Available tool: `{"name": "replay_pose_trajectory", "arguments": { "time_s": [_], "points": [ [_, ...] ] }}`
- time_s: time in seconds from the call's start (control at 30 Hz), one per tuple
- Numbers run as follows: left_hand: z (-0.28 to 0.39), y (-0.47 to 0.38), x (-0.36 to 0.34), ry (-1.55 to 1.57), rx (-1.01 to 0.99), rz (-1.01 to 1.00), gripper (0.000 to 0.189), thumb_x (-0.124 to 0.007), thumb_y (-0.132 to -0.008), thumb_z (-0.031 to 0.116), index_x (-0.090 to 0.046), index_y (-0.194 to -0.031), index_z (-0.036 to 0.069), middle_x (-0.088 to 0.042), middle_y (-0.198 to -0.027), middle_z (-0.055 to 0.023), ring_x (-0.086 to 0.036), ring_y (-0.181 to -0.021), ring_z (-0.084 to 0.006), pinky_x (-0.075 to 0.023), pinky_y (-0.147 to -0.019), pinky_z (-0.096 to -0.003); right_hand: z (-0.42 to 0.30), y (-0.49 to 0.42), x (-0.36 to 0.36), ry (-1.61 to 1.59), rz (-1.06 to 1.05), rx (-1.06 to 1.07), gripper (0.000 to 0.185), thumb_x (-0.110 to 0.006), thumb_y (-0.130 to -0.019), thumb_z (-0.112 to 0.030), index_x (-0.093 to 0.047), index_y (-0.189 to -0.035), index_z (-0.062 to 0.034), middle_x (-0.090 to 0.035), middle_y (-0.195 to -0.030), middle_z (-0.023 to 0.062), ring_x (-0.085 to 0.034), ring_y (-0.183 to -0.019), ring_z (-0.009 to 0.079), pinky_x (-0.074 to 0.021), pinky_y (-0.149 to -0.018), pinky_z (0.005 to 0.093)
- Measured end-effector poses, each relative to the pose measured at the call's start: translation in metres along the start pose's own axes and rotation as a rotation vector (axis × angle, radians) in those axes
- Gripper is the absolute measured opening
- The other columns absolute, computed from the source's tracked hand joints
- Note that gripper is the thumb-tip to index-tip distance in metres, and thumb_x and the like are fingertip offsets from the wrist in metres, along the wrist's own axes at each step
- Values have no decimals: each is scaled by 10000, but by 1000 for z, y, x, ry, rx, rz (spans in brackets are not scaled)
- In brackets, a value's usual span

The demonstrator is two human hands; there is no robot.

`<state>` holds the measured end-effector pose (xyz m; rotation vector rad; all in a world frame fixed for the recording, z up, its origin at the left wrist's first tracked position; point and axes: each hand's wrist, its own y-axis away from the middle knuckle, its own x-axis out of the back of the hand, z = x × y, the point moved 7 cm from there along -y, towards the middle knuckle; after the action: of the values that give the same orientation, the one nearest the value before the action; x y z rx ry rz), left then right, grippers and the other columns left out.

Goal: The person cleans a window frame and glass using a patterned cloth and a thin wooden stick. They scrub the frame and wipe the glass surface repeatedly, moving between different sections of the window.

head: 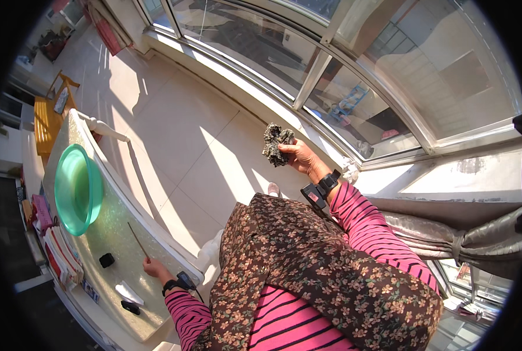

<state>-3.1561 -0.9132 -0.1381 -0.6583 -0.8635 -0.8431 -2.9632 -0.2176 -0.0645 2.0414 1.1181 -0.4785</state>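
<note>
My right hand (304,159) is raised toward the window, pinching a crumpled bundle (276,145) of dark, speckled material that looks like cloth. Over the near part of the glossy table (124,210), my left hand (156,268) grips one end of a thin brown stick (137,239), which points away from me. Beside that hand lie a small black box-like object (106,260), a folded white paper or tissue (129,293) and another black object (130,307). Farther along the table sits a green plastic basin (78,189); I see no contents in it.
Sliding windows (313,79) and a sunlit sill (225,59) run along the far side. Stacked books or papers (61,254) and a pink basket (42,210) line the table's left side. A yellow wooden chair or bench (50,118) stands beyond. A tied curtain (456,239) hangs at right.
</note>
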Motion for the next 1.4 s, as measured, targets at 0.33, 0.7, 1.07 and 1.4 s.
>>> {"name": "replay_pose_trajectory", "arguments": {
  "time_s": [0.33,0.7,1.07,1.4],
  "points": [
    [41,-2,27,-503,18,50,351,-511,-845,140,-594,-1171,41,-583,-1122,-210,-553,-1053,-399,-470,-883,-456,-53,33,36,-192,84,236,331,-641,-824,-25,-555,-1143,-15,-643,-1048,92,-649,-946,225,-549,-853,397],
    [295,127,-81,239,-752,-479,349,-527,-834,-13,-550,-1181,-11,-519,-1124,-145,-578,-938,-260,-529,-720,-319,-120,70,114,-456,260,463,378,-511,-952,-258,-514,-1269,-53,-610,-1202,91,-586,-1105,246,-451,-981,409],
    [539,336,-104,523,-1385,-1019,326,-559,-792,-85,-609,-1094,25,-579,-1011,-114,-602,-755,-183,-523,-601,-261,-159,125,187,-478,325,678,422,-610,-906,-238,-512,-1241,-1,-604,-1188,126,-589,-1091,273,-465,-973,430],
    [672,403,-95,636,-1597,-1254,327,-569,-795,-87,-624,-1099,17,-601,-1008,-113,-597,-717,-149,-511,-616,-249,-162,111,156,-596,362,734,331,-628,-892,-185,-568,-1180,-32,-642,-1113,73,-614,-1033,225,-498,-913,392]
  ]
}}
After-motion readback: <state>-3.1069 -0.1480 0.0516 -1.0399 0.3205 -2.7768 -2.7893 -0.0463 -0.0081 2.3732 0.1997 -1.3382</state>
